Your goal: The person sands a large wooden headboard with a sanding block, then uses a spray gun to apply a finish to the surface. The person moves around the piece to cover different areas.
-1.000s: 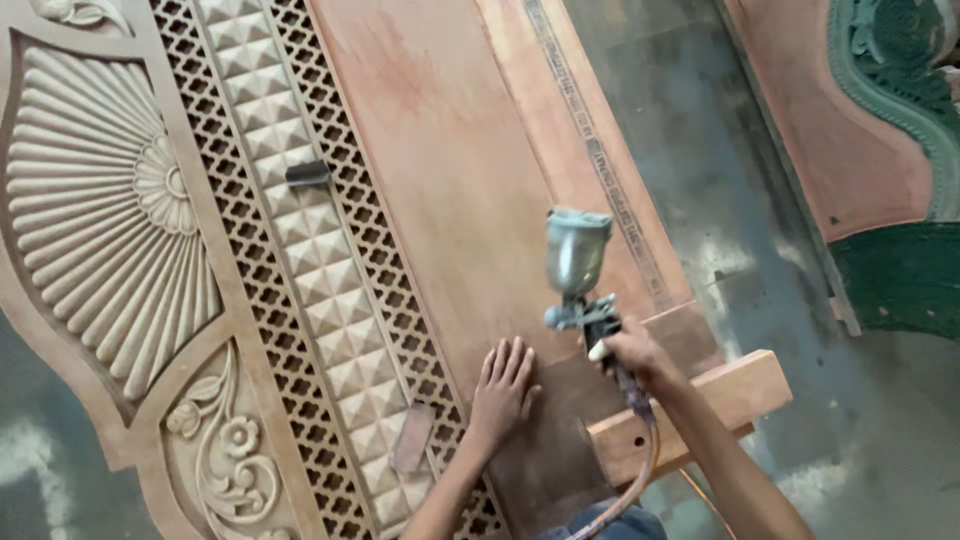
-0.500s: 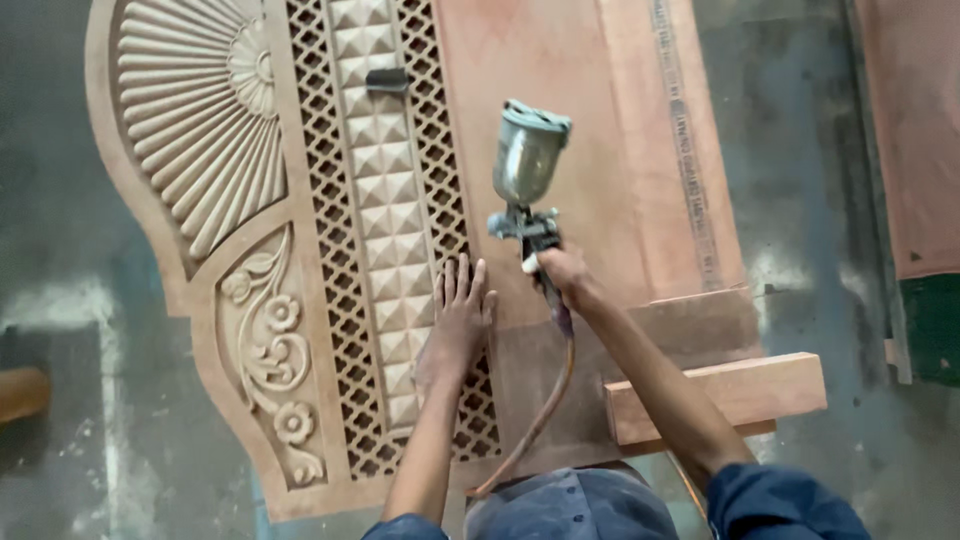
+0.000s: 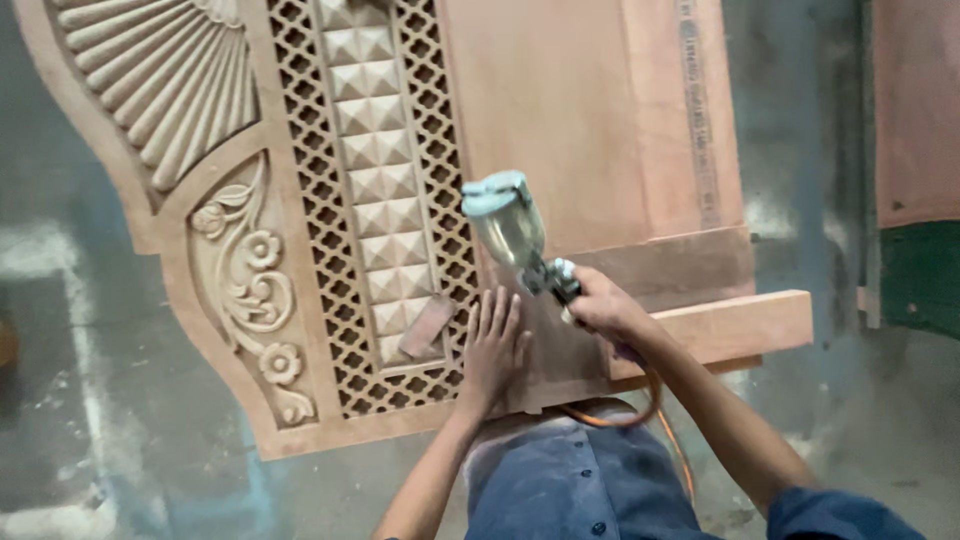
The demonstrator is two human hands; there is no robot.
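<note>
Metal spray gun [image 3: 530,250] with grey-green cup, gripped in right hand [image 3: 605,305] above carved wooden panel [image 3: 560,110] (orange hose [image 3: 640,410] trailing below), left hand [image 3: 492,350] flat, fingers spread, beside lattice strip [image 3: 310,150].

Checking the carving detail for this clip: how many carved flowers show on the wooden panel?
3. One flower sits at the scroll's top left, one just right and below it, one near the panel's lower edge. Others may lie beyond the frame.
</note>
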